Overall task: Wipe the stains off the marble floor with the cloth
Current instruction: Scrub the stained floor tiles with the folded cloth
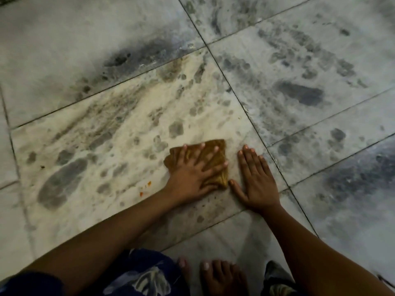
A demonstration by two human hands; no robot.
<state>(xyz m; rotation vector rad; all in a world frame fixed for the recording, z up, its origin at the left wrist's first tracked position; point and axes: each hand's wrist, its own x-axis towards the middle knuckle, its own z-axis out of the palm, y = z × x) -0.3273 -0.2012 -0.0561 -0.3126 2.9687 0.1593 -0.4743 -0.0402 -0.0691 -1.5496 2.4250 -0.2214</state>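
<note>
Now the flat left hand (192, 178) presses the folded mustard-brown cloth (213, 154) for scrubbing.
Right hand (256, 180), just beside the cloth, lies flat and empty on the stained grey-white marble floor (106, 124), probably for support.

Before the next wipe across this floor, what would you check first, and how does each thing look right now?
1. Left hand flat on the cloth: ok, fingers spread over it.
2. Right hand off the cloth, braced on the marble floor: ok.
3. Cloth lying flat: ok, though folded.
4. Stains left to wipe: not ok, orange specks sit near the left wrist.
5. Cloth clean enough: cannot tell.
6. Bare feet clear of the cloth's path: ok.
</note>
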